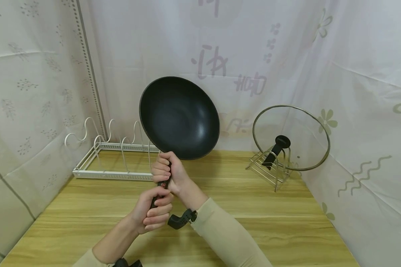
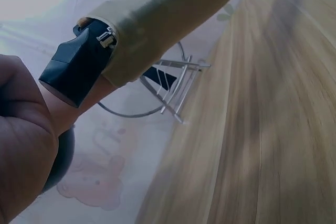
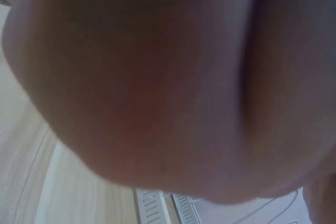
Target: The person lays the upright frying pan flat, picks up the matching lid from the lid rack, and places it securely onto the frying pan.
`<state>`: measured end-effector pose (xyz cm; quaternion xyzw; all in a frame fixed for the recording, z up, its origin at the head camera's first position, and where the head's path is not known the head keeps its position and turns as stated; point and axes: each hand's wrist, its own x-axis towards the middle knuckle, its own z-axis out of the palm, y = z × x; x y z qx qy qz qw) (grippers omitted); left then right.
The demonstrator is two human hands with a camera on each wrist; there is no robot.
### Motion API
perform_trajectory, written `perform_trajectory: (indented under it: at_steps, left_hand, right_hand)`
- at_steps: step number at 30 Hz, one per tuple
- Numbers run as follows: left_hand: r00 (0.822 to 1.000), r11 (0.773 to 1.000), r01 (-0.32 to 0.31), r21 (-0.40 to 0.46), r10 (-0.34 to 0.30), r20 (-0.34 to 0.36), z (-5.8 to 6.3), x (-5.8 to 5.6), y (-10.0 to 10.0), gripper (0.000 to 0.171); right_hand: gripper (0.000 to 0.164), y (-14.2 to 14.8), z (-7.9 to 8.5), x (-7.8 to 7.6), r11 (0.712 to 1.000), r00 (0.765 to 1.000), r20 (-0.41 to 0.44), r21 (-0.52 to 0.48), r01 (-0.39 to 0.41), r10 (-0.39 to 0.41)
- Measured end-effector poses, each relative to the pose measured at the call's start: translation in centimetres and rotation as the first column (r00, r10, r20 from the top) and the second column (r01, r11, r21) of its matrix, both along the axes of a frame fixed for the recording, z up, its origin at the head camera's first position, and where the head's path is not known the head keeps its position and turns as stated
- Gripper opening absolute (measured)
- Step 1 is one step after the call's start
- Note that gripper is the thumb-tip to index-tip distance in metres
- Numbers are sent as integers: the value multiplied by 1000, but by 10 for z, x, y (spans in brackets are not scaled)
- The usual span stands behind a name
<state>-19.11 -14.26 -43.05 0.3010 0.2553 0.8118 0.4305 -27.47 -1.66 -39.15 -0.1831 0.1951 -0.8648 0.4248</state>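
A black wok (image 1: 180, 118) is held up above the table, its dark inside facing me and its handle (image 1: 163, 184) slanting down to the left. My right hand (image 1: 170, 172) grips the handle close under the pan. Lower down, my left hand (image 1: 155, 210) wraps round the same handle. The left wrist view shows part of the left hand (image 2: 23, 135) and a dark sliver of the wok (image 2: 63, 153) beyond the other forearm. Skin of the right hand (image 3: 136, 87) fills most of the right wrist view and hides the handle.
Behind the hands on the left stands a white metal rack (image 1: 113, 175) with curved wire dividers. A glass lid (image 1: 304, 137) with a black knob leans upright in a small wire stand (image 1: 275, 181) at the right. Printed curtains (image 1: 237, 44) border the wooden table (image 1: 254, 222).
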Motion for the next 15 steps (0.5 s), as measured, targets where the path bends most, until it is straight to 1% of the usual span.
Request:
perform_trajectory:
  at_steps: [3,7,15]
  left_hand:
    - [1000,999,28,24,-28,4,0,-1,2,43]
    - [997,995,74,60,-75,22,2,-2,4,42]
    - [981,975,164,147,-177,81,6,-2,8,42]
  right_hand:
    - [52,1,-1,-1,999,1000,15,-46,-20,20]
    - [50,2,0,-1,997,999,28,-68,-34,36]
    - [49,4,1,-1,995,996,72,-94,-43,50]
